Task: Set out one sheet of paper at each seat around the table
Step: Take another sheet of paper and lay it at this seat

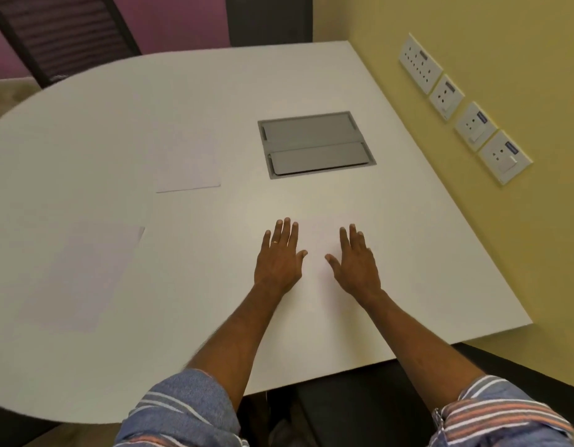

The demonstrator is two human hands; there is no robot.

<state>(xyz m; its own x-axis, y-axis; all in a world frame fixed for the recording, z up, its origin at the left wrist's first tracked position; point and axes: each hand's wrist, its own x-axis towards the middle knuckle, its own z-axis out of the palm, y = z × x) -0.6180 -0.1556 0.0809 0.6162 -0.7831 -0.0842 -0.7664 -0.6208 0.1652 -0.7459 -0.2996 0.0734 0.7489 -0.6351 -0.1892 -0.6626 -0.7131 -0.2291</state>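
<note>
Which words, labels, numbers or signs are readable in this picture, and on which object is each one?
No text can be read.
Wall socket plates: small blue and grey labels, too blurred to read.
Sheets of paper on the table: no print visible.
Grey cover panel in the table: no marking visible.
Left hand and right hand rest flat with fingers spread; a plain ring, no text.

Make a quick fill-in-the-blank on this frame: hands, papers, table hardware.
1. Both the left hand and right hand lie ____ on the table, fingers spread.
2. The ring is on the ____ hand.
3. The grey cable box has ____ closed flaps.
4. The far sheet lies to the ____ of the cable box.

Missing words: flat; left; two; left
</note>
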